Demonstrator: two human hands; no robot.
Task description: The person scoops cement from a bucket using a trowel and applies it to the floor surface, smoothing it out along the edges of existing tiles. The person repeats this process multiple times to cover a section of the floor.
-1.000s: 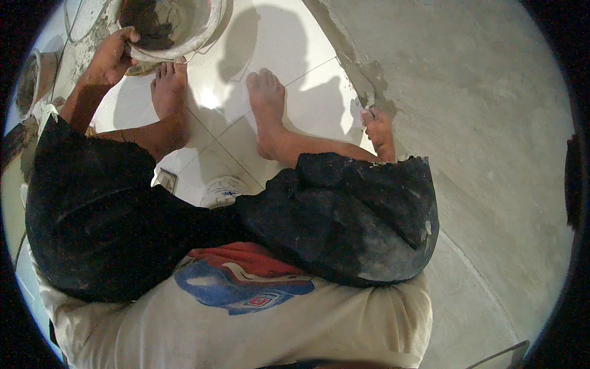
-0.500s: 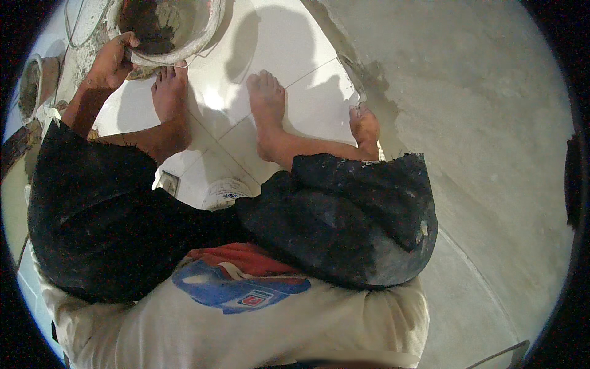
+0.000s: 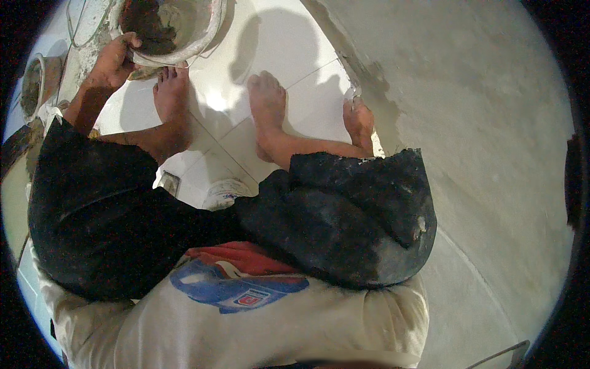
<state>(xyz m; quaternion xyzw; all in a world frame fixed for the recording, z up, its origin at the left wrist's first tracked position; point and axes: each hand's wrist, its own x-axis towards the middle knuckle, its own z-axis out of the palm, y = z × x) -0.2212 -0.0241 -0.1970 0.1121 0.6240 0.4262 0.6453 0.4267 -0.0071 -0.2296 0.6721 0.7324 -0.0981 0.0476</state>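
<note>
At the top left stands a round bucket [image 3: 175, 58] smeared with grey, with dark wet mortar [image 3: 150, 34] inside. My left hand [image 3: 114, 61] is closed on its near rim, the thumb over the edge and the fingers underneath. To the right, my right hand [image 3: 358, 125] is down at the border where the white floor tiles [image 3: 316, 104] meet the grey cement wall [image 3: 467, 111]. Its fingers are curled together at a small pale bit beside the tile edge; what they hold, if anything, is too small to make out.
My bare feet [image 3: 267, 101] rest on the tiles between the hands. A smaller bucket [image 3: 42, 86] stands at the far left. Between my legs are a white tub [image 3: 224, 192] and a small grey object [image 3: 168, 182], partly hidden by my dark shorts [image 3: 344, 215].
My right hand has shifted slightly left and farther from me along the tile border. The left hand keeps its hold on the bucket rim.
</note>
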